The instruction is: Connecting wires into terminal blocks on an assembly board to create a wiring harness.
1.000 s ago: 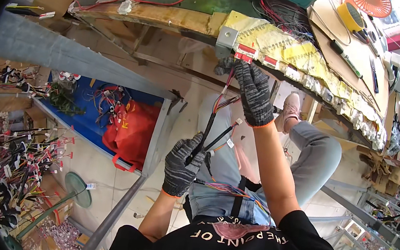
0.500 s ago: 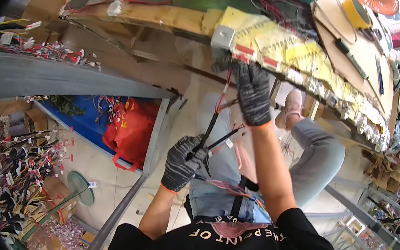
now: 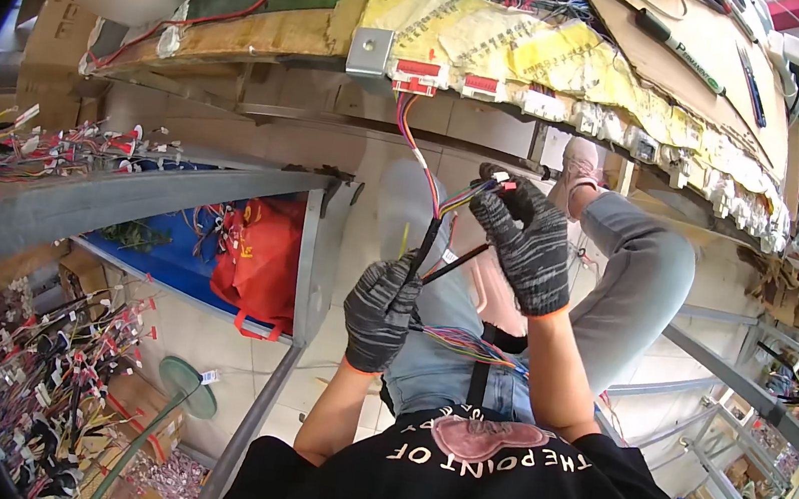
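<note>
My left hand (image 3: 379, 315), in a grey knit glove, grips a wire harness (image 3: 429, 241) by its black sleeve. Coloured wires from this sleeve run up to a red-and-white connector (image 3: 415, 77) at the bench edge. Another branch of wires bends right to a small white connector (image 3: 501, 177), held at the fingertips of my right hand (image 3: 525, 241), gloved alike. Just below that hand, a second black sleeve (image 3: 458, 262) sticks out from the left hand. Further coloured wires (image 3: 473, 345) trail across my lap.
Yellow-taped sockets line the bench edge (image 3: 508, 42), beside a metal bracket (image 3: 370, 52). A marker (image 3: 681, 52) lies on the board at right. On the left stand a grey metal frame (image 3: 146, 178), a red bag (image 3: 262, 257) and heaped wire harnesses (image 3: 67, 357).
My right hand has come down from the bench-edge connector and now holds a small white connector nearer my left hand. The view has shifted, and the wires at the bench edge are uncovered.
</note>
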`<state>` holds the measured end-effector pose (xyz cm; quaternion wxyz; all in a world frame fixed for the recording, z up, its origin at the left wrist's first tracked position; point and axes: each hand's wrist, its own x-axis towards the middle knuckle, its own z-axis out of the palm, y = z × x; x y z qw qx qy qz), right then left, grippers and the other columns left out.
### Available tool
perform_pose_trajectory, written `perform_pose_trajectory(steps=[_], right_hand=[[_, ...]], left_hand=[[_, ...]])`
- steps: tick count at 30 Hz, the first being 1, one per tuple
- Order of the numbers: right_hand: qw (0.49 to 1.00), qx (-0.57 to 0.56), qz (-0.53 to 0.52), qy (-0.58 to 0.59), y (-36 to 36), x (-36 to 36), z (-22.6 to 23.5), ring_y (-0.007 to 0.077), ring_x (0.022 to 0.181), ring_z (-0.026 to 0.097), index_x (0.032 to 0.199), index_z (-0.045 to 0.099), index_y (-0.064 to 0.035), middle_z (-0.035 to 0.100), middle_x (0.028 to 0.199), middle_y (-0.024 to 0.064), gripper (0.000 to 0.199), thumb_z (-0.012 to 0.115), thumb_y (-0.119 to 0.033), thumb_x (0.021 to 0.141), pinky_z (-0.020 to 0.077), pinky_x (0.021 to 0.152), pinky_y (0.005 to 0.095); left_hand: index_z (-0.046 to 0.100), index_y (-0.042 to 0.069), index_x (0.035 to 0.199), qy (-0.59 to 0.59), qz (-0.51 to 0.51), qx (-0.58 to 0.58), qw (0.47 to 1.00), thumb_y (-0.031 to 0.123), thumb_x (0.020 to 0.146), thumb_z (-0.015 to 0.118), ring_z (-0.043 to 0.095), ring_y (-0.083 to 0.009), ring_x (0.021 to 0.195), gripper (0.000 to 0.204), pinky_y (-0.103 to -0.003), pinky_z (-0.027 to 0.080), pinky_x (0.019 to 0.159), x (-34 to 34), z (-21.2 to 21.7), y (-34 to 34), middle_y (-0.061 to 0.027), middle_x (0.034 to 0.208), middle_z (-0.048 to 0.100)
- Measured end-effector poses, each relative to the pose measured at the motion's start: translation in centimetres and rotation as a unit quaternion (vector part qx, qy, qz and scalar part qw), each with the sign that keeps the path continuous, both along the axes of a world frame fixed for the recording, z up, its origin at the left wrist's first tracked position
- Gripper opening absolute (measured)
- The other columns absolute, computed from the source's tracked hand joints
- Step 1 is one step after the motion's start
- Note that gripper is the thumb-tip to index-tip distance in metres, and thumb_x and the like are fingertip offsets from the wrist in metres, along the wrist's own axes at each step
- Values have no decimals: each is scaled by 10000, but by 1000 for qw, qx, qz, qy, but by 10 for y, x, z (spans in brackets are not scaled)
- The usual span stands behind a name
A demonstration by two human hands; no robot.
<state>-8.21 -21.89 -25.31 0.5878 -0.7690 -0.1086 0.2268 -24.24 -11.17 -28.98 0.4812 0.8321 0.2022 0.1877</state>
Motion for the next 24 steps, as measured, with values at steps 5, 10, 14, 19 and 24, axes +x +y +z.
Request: perform_pose_trajectory(steps=[5,10,14,19,24], right_hand=[[996,77,9,47,7,5,11,114,933,544,1134,537,15,610,1037,73,270,485,-112,900,418,836,259],[960,42,117,-250,12,24,4,210,1002,561,1117,548,-65,584,1089,118,262,523,-153,872,456,836,333],[954,259,87,124,23,22,0,244,965,578,1094,532,-32,594,1038,121,308,520,-258,886,454,868,337],[982,187,-21,29,30,21,19,154,867,587,1046,598,6,628,939,84,217,524,-99,871,447,809,263],[989,135,-5,-56,42,25,13,129,781,588,990,609,14,640,836,90,187,531,-99,865,446,738,247]], left_hand=[[637,60,1021,0,43,120,992,18,720,656,587,-262,715,305,-327,478,650,11,-9,-20,-121,840,619],[627,31,1003,-44,54,32,997,10,758,627,577,-230,691,246,-321,460,625,33,-10,-16,-113,796,595],[619,9,972,-93,39,55,993,44,803,601,548,-173,632,174,-289,437,568,54,-13,-7,-71,752,582],[628,51,1052,18,98,-183,978,14,790,591,585,-242,733,267,-318,465,667,43,-38,-9,-120,874,625],[604,43,963,-17,108,-192,975,66,832,561,511,-142,611,140,-257,404,547,43,-38,-10,-55,758,567]])
